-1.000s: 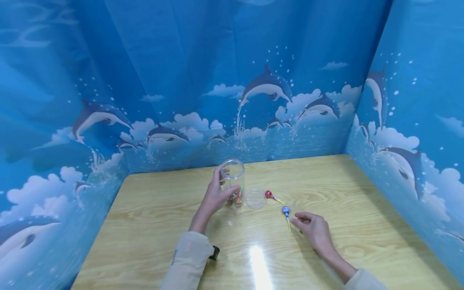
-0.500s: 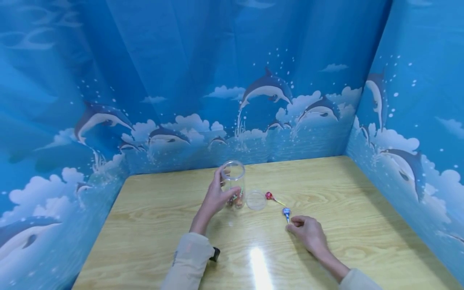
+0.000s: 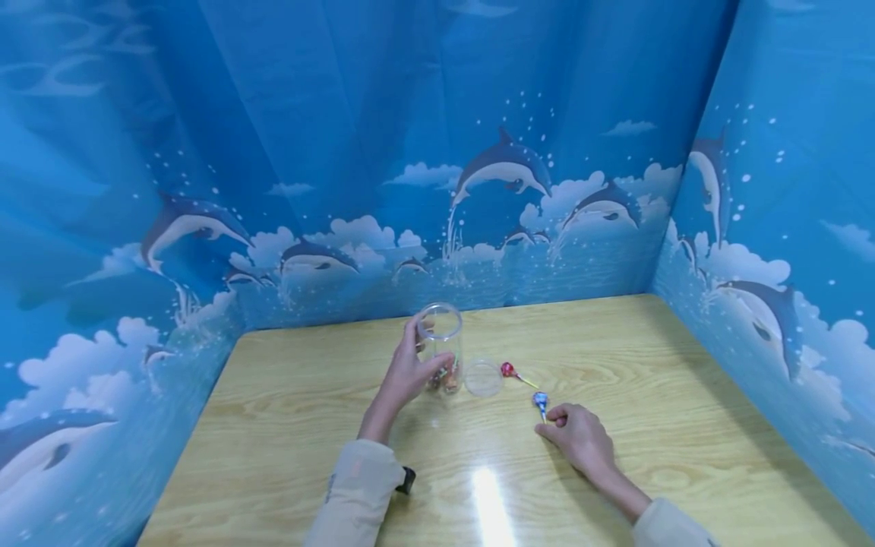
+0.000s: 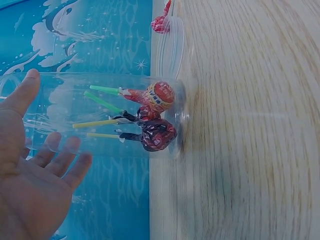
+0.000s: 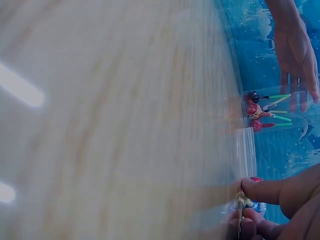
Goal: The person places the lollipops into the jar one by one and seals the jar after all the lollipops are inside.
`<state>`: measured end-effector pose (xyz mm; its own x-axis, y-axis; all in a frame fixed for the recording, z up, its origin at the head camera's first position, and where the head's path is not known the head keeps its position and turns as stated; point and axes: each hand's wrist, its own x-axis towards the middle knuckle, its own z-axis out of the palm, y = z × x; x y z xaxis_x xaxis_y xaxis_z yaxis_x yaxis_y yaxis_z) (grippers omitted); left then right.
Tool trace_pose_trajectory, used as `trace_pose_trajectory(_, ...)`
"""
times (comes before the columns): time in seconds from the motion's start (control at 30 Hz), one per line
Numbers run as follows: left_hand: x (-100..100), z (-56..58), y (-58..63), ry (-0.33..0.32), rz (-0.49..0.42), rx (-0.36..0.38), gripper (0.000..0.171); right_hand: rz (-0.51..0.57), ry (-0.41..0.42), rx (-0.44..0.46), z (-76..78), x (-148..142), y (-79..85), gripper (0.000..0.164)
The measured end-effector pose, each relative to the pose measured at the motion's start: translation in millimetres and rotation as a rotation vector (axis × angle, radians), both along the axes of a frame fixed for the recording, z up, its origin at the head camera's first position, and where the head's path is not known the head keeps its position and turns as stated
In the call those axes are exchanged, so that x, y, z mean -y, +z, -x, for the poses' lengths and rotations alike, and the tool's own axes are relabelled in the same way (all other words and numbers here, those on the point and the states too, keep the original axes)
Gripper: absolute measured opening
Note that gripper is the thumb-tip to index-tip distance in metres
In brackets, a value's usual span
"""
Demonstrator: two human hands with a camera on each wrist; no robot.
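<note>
My left hand [image 3: 406, 372] grips a clear, lidless plastic jar [image 4: 60, 102] that stands upright on the table, thumb on one side and fingers on the other. Several wrapped lollipops [image 4: 159, 135] lie heads down at its bottom, with green and yellow sticks pointing up. To the right, my right hand [image 3: 581, 439] pinches the stick of a blue-wrapped lollipop [image 3: 541, 399] between thumb and fingertips, low over the tabletop. In the right wrist view those fingers partly hide this lollipop. A red-wrapped lollipop [image 3: 508, 369] with a yellow stick lies just beyond it.
A round clear lid [image 3: 484, 378] lies flat between the jar and the red lollipop. The wood-grain table [image 3: 294, 425] meets a blue dolphin-print curtain [image 3: 383, 152] at the back and sides. A bright light reflection shows near the front.
My right hand has moved left to the blue lollipop, and its thumb and fingers have closed on the stick. The left hand and the jar have stayed in place.
</note>
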<state>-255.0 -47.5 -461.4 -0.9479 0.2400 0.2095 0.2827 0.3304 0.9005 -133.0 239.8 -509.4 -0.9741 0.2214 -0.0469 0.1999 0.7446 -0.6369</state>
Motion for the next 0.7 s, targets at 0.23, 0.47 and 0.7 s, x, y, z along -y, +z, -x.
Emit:
trace_pose_trajectory(0.23,-0.5,-0.4,1.0,0.006,-0.004,0.005,0.091,0.008,0.001,0.01,0.7,0.0,2.9,0.022)
trace_pose_trajectory(0.47,-0.4,-1.0,0.4,0.007,-0.01,0.006,0.09,0.007,0.0,0.002,1.8,-2.7,2.7,0.011)
trace_pose_trajectory(0.7,-0.7,0.9,-1.0,0.008,-0.003,0.009,0.092,0.184,-0.008,-0.007,4.6,-12.4,4.2,0.013)
